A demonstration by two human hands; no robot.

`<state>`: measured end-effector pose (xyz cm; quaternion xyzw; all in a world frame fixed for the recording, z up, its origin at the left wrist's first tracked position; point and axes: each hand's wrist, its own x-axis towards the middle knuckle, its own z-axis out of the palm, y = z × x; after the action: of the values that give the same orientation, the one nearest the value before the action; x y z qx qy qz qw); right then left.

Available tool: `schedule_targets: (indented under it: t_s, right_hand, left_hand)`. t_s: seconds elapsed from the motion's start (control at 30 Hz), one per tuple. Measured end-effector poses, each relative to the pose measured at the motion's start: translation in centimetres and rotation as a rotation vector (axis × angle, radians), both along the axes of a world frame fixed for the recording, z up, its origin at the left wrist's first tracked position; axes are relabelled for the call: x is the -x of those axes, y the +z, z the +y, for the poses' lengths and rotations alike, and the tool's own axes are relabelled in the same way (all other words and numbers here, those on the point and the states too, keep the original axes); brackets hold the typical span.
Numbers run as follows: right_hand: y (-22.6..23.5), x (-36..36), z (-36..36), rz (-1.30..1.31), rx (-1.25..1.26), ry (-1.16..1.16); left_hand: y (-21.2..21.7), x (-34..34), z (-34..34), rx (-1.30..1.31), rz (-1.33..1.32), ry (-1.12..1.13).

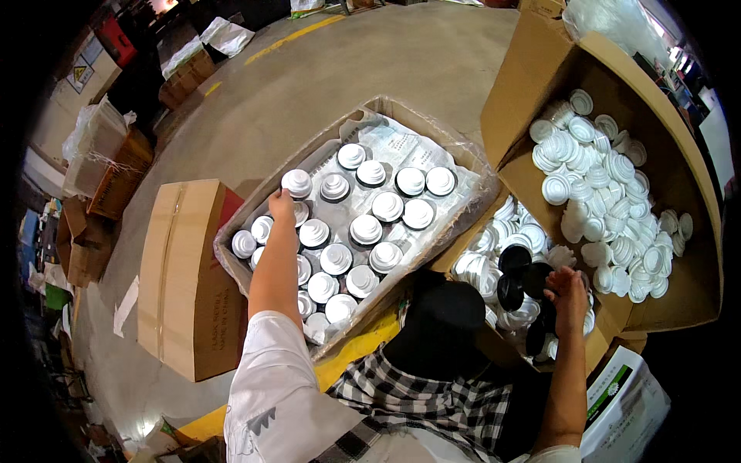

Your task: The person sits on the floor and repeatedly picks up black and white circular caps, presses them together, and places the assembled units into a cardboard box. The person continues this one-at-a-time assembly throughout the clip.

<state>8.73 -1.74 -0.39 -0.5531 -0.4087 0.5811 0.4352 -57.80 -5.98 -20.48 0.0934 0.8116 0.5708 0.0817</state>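
My left hand reaches into a shallow, paper-lined carton and closes on a white stepped round cap near its left side. Similar white caps, such as one beside the middle, stand spread over the paper, several with a dark rim beneath. On my right, my right hand is held over an open box, its fingers loosely apart and seemingly holding nothing. Black round discs lie close to its fingertips, on top of many loose white caps.
A large open cardboard box tilts at the right, with a heap of white round caps inside. A closed carton stands left of the lined one. A white printed bag sits at lower right. Yellow lines mark the floor.
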Motion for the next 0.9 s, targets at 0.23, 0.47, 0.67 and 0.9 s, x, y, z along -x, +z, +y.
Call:
schedule_targets:
  t_s: [0.23,0.47,0.67,0.9]
  right_hand:
    - [-2.4,-0.6,0.4,-0.009,0.059,0.053]
    - [-3.4,-0.1,0.4,-0.071,0.058,0.111]
    - [-1.7,0.7,-0.3,-0.042,0.055,0.078]
    - [2.7,-3.8,1.8,0.045,-0.246,-0.137]
  left_hand:
    - [-1.6,2.3,0.9,0.26,0.142,-0.061]
    - [0.9,1.1,-0.3,0.558,0.141,-0.016]
    - [3.5,-4.0,2.4,0.807,0.874,0.198]
    - [10.1,-18.7,11.4,-0.187,1.098,-0.605]
